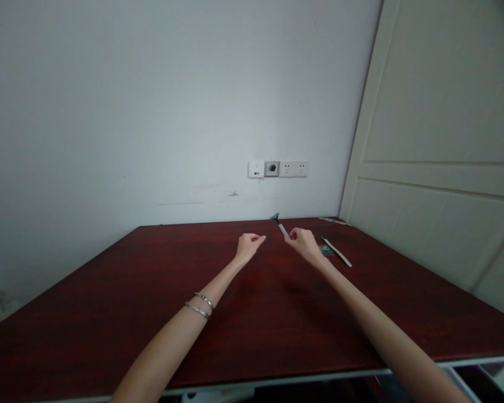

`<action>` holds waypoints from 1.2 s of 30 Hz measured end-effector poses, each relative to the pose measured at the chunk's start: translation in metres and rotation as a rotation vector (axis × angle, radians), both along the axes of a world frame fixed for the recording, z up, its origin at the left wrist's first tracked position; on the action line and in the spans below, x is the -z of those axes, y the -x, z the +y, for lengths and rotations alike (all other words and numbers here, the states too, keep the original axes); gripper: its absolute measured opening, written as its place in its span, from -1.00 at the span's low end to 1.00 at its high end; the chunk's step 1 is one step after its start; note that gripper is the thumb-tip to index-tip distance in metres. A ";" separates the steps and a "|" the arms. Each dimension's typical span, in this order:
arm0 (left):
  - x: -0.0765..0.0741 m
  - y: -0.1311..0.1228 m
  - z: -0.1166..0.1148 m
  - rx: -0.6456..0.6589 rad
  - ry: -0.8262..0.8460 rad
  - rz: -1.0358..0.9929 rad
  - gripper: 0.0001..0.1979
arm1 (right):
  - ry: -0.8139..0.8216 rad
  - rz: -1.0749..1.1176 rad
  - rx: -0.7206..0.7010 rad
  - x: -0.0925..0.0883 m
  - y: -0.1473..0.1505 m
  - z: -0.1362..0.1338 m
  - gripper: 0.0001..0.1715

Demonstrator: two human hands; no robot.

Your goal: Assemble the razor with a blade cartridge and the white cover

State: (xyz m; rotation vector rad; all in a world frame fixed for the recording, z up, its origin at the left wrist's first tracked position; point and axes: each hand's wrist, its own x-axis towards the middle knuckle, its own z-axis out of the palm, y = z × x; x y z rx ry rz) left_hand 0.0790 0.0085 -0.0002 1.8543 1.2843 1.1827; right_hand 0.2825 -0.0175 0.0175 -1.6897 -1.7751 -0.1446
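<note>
My right hand (303, 242) is closed around the handle of a razor (279, 224), whose teal head points up and away toward the wall. My left hand (249, 245) hovers a short way to its left above the dark red table (218, 313), fingers curled together with nothing visible in them. Two thin bracelets circle my left forearm (199, 305). Just right of my right hand lie a second pale razor handle (336, 251) and a small teal piece (326, 251) on the tabletop.
A white wall stands behind the table with a row of sockets (278, 168). A pale door (441, 168) runs along the right side. A thin light strip (334, 221) lies at the table's far right corner.
</note>
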 end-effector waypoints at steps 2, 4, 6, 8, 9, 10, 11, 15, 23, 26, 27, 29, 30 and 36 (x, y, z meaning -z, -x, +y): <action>-0.010 -0.011 -0.004 -0.036 -0.005 -0.093 -0.60 | -0.045 -0.022 -0.068 -0.009 0.022 -0.007 -0.76; -0.022 -0.018 -0.008 -0.035 0.008 -0.178 -0.59 | -0.070 -0.045 -0.112 -0.016 0.039 -0.016 -0.79; -0.032 -0.020 -0.010 -0.053 0.027 -0.220 -0.61 | -0.074 -0.080 -0.128 -0.022 0.051 -0.023 -0.81; -0.039 -0.022 -0.010 -0.083 0.039 -0.232 -0.65 | -0.067 -0.116 -0.117 -0.026 0.060 -0.028 -0.78; -0.041 -0.022 -0.010 -0.101 0.040 -0.230 -0.66 | -0.062 -0.131 -0.105 -0.028 0.063 -0.029 -0.76; -0.042 -0.023 -0.009 -0.119 0.038 -0.226 -0.68 | -0.054 -0.143 -0.094 -0.029 0.066 -0.030 -0.75; -0.042 -0.024 -0.008 -0.135 0.035 -0.218 -0.70 | -0.046 -0.151 -0.082 -0.030 0.068 -0.031 -0.75; -0.042 -0.024 -0.003 -0.171 0.055 -0.177 -0.75 | -0.023 -0.170 -0.097 -0.031 0.073 -0.033 -0.75; -0.039 0.048 0.020 -0.174 0.171 0.133 -0.78 | -0.004 -0.215 -0.016 -0.029 0.009 -0.032 -0.72; -0.030 0.089 0.028 -0.220 0.192 0.381 -0.78 | 0.128 -0.211 0.153 -0.024 -0.044 -0.024 -0.71; -0.026 0.101 0.029 -0.228 0.186 0.446 -0.77 | 0.174 -0.205 0.198 -0.021 -0.061 -0.021 -0.71; -0.017 0.118 0.031 -0.254 0.159 0.552 -0.75 | 0.262 -0.190 0.273 -0.014 -0.091 -0.017 -0.71; -0.013 0.123 0.031 -0.262 0.139 0.598 -0.74 | 0.306 -0.185 0.297 -0.010 -0.103 -0.014 -0.71; 0.002 0.126 0.027 -0.290 0.093 0.668 -0.73 | 0.388 -0.162 0.377 0.020 -0.148 -0.004 -0.64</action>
